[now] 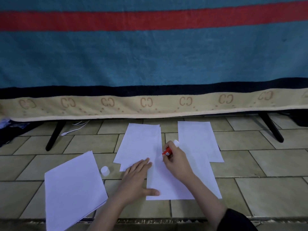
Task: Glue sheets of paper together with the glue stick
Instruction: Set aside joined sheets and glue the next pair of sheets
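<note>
A floor of pale green-beige tiles [260,164] ran under a piece of furniture on black angled legs [54,136], draped with a teal blanket [150,55] bearing a red stripe, a dark band and a beige patterned border. A white cable [75,128] lay on the tiles beneath it.

Several lots of white paper lay on the floor. Nearest the person sat a single sheet [170,184], and the left hand [138,177] pressed flat on its left edge, fingers straight and close together, thumb spread out along the lower edge. The right hand [176,162] gripped a red glue stick [167,152] with its fingers curled round the barrel, the stick tilted so that its lower, whitish tip met the paper near the sheet's upper left part, just beside the left fingertips.

Behind this sheet lay a small overlapping stack of sheets [138,144], and to the right another sheet [198,140], partly covered by the near one. A thicker pile of paper [73,189] sat askew at the left. Between that pile and the middle sheets the white glue-stick cap [105,170] stood on the tiles, apart from both.

A dark sleeve [236,220] covered the right upper forearm.
</note>
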